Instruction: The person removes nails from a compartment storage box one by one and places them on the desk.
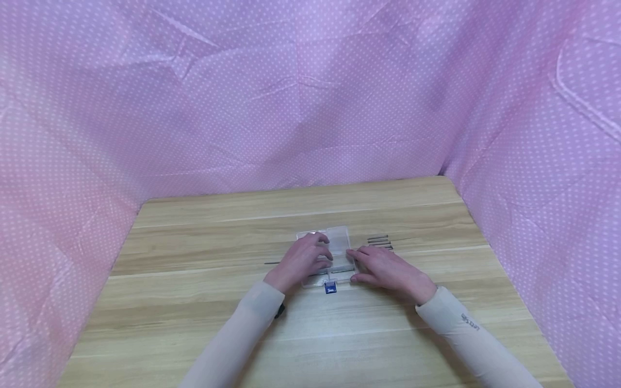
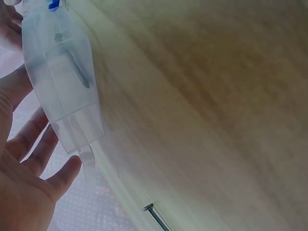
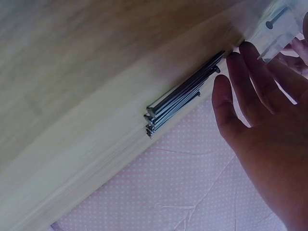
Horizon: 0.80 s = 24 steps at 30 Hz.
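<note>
A clear plastic box (image 1: 339, 242) lies opened out on the table, with a blue label (image 1: 330, 288) at its front edge. Nails (image 1: 342, 270) lie in its near part; one shows through the wall (image 2: 77, 67) in the left wrist view. My left hand (image 1: 304, 257) reaches over the box's left side, fingers spread and loosely bent, with no held thing visible. At the box's right edge is my right hand (image 1: 388, 268), its fingers extended against or just beside the plastic; exact contact is hard to tell.
Several loose nails (image 3: 178, 96) lie side by side just right of the box, beyond the right hand. A single nail (image 1: 272, 263) lies left of the left hand. Pink dotted cloth (image 1: 301, 108) hangs behind and beside the wooden table (image 1: 194, 302).
</note>
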{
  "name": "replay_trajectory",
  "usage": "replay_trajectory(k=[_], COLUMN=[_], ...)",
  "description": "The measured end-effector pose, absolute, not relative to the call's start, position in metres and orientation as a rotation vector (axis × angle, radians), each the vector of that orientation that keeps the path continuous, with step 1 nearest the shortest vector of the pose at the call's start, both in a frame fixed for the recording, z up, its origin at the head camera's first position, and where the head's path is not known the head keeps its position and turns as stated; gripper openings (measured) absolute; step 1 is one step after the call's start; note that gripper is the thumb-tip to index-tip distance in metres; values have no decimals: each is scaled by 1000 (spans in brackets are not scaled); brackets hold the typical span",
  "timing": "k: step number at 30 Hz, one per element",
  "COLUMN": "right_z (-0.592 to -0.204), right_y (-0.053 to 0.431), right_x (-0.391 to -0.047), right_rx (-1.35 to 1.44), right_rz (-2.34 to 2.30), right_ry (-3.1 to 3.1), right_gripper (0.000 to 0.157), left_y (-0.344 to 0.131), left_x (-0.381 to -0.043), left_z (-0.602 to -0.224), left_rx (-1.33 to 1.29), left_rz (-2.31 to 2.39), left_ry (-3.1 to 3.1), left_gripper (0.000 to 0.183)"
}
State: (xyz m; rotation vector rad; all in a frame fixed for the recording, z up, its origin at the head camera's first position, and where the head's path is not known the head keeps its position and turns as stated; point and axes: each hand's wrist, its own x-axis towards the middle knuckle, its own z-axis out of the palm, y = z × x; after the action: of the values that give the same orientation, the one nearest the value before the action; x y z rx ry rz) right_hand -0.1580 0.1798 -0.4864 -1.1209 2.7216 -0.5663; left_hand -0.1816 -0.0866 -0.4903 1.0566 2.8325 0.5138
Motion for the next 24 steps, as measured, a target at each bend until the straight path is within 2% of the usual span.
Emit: replay_trajectory(k=[24], right_z=[-484], right_y=[179], right_x=[-158], right_rx=[-1104], right_rz=[-549], right_ry=[2726], right_gripper=[65], left_y=[-84], left_x=[-188], left_z=[-489], left_rx=[1026], left_rz=[466], left_ry=[2793], left_gripper=[12])
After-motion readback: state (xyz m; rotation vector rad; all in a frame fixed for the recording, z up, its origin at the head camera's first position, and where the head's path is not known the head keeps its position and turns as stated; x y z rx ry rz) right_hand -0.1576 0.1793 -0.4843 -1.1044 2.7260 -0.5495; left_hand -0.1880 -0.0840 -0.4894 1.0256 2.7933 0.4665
